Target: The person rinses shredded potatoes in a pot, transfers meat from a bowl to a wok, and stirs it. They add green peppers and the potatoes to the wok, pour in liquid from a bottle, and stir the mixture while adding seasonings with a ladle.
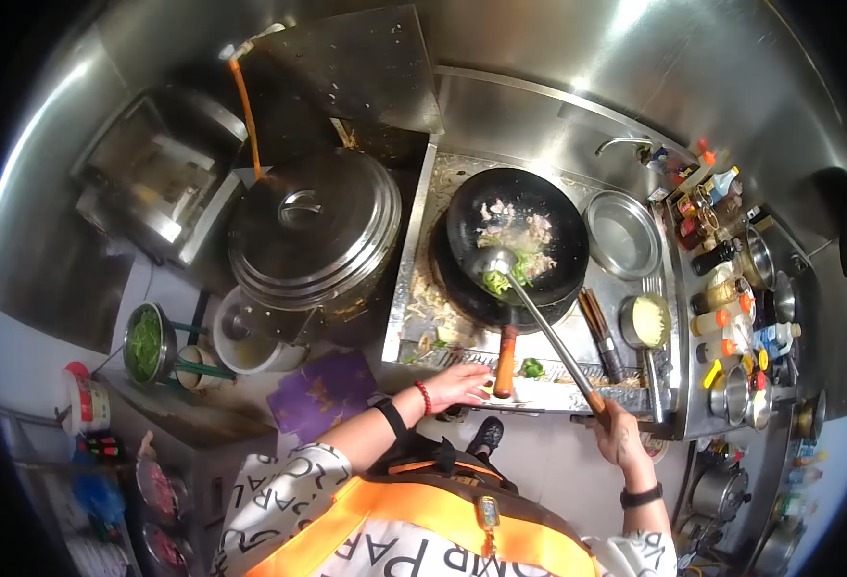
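Observation:
My right hand is wrapped round the wooden handle end of a long metal ladle. The ladle's bowl is inside the black wok, among green vegetable pieces and pinkish chopped bits. My left hand has its fingers stretched out, just left of the wok's wooden handle, at the stove's front edge. It holds nothing that I can see. A piece of green leaf lies right of that handle.
Left stands a large lidded pot, with a bowl of greens beyond it. Right of the wok are a metal basin, a strainer and a brush-like bundle. Seasoning bottles line the far right.

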{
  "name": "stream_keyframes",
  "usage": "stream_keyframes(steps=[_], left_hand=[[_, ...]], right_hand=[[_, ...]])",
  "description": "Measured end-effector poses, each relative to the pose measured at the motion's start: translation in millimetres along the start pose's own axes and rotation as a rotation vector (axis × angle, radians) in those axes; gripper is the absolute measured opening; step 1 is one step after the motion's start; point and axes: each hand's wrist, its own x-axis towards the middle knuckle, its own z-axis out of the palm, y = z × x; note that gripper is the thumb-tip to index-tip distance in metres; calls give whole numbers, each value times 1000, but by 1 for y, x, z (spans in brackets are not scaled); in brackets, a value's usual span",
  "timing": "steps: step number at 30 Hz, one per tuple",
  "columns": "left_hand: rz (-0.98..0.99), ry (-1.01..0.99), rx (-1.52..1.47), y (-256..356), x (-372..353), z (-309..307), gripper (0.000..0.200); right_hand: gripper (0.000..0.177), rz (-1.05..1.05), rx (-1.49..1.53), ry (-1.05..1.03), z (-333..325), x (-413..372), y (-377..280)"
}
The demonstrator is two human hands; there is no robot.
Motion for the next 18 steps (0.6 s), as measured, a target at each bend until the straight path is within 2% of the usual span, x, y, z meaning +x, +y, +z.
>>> stream_keyframes(steps=[1, 2, 3, 5, 7, 8, 13, 16, 17, 18], left_hand=[[-40, -46, -169, -5, 7, 16, 37], [-50, -25, -280, -19, 24, 23, 38], [1, 79, -341, -10, 20, 47, 33], [47, 201, -337, -17, 35, 55, 28], [52, 182, -385, -22, 37, 55, 23], [72, 200, -361, -22, 38, 57, 22], [180, 260, -234, -26, 35, 85, 21], [200, 293, -221, -19, 23, 96, 23], [211, 300, -223, -15, 25, 94, 23], [194, 257, -342, -15, 28, 90, 23]], right_hand=[[29, -10, 2, 134, -13, -7, 1], [32, 3, 31, 149, -27, -9, 1], [36, 14, 60, 163, -46, -9, -1], [35, 49, 48, 101, -85, -19, 2], [35, -33, 29, 101, -91, -28, 34], [34, 3, 14, 54, -87, -23, 42], [31, -6, -70, 119, -27, 81, 80], [30, -120, 406, 216, -34, 105, 97], [32, -166, 431, 201, -27, 108, 110], [33, -112, 432, 171, -18, 109, 107]])
